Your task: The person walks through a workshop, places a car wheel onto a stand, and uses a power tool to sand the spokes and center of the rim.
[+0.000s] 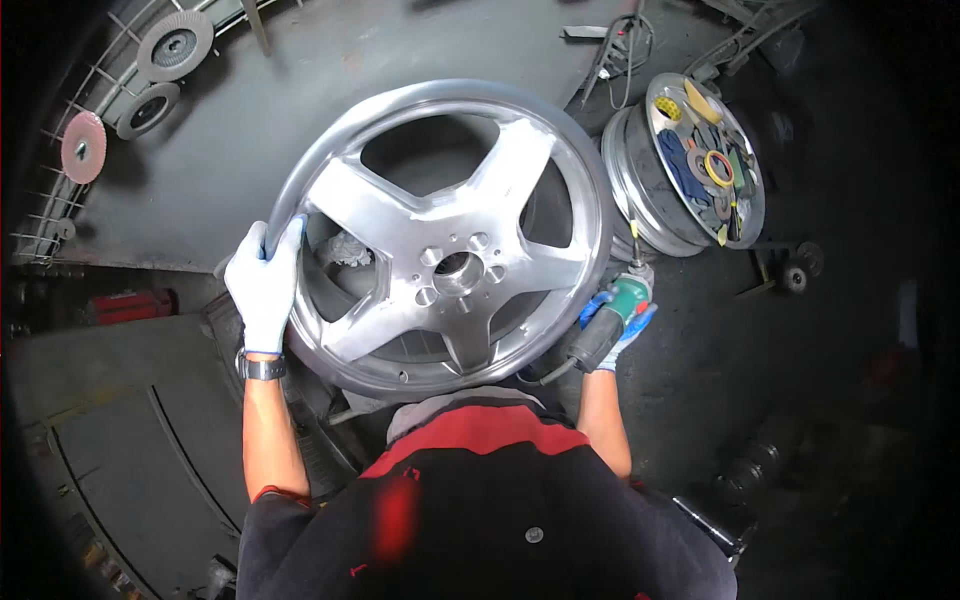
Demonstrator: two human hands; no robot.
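A silver five-spoke wheel rim (480,205) lies in front of my body, its face towards me. My left hand (266,285), in a white glove, grips the rim's left edge, with the thumb on the lip and the fingers partly hidden behind it. Just beyond the rim's lower right edge, my right hand (622,330), in a white and blue glove, is wrapped round a green and grey power tool (610,322). The tool's narrow tip points away from me and stands apart from the rim. A cable leaves its rear end.
At the right, another wheel (655,190) carries a tray (755,215) of discs, tape rolls and cloths. Abrasive discs (175,46) hang on a wire rack (115,60) at the upper left. A red box (130,307) lies at the left. Cables (628,50) are at the top.
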